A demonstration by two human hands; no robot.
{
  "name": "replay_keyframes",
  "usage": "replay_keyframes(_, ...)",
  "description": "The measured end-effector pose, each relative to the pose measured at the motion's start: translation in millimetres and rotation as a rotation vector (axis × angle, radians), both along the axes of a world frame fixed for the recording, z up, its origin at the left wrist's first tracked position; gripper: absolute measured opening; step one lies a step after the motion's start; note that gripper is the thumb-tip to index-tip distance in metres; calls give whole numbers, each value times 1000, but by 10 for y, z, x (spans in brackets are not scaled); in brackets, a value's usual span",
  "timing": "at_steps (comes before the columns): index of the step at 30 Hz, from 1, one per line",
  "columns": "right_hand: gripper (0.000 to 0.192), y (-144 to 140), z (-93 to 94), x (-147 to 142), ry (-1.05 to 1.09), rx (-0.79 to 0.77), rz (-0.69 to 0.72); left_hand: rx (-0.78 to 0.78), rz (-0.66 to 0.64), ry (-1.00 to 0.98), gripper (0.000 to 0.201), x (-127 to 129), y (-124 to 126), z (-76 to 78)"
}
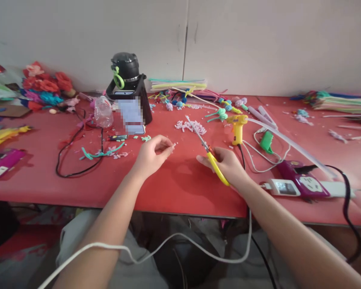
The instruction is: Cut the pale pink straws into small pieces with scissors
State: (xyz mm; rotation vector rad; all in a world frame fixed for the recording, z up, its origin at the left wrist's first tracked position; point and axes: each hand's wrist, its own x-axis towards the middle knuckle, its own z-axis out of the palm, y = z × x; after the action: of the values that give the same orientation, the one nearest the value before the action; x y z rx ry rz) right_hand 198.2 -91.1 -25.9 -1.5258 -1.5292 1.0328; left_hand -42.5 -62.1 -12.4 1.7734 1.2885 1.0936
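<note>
Both hands are busy above the red desk (180, 192), with scissors in the right one.
Nearest to me, a white cable (228, 261) hangs in a loose wave before the edge of the desk. Behind it, the left hand (155, 154) has its grip pressed together at the fingertips, pinching a small pale piece (174, 145). The right hand (227, 162) has its grip closed around the yellow-handled scissors (211, 157), whose blades point away from the person, toward a pile of pale cut pieces (195, 127). Beyond the right hand stands a yellow glue gun (237, 129). Farther to the left, a phone (130, 112) leans upright before a black bottle (145, 98). At the back, a bundle of coloured stems (177, 84) lies along the white cabinet (258, 44).
</note>
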Motion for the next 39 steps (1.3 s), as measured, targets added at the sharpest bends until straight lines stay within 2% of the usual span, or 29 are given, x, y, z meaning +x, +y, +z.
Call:
replay_keyframes(2,51,20,-24,-79,125,-29,10,-17,-23,14,16,6,-67,-15)
replay_keyframes(6,50,36,-89,-202,312,18,23,-24,-115,33,24,60,-167,-81)
replay_keyframes(10,48,25,-143,-236,427,38,114,9,-184,89,23,146,-207,-111)
replay_keyframes(18,39,34,-187,-192,390,120,83,39,-223,99,24,231,-109,-144)
replay_keyframes(24,44,28,-155,-203,367,120,27,150,-192,227,14,240,-114,-141)
replay_keyframes(33,44,19,-174,-205,394,113,33,221,-168,249,13,248,-136,-175)
replay_keyframes(39,44,22,-195,-210,308,146,12,284,-173,257,12,258,-139,-196)
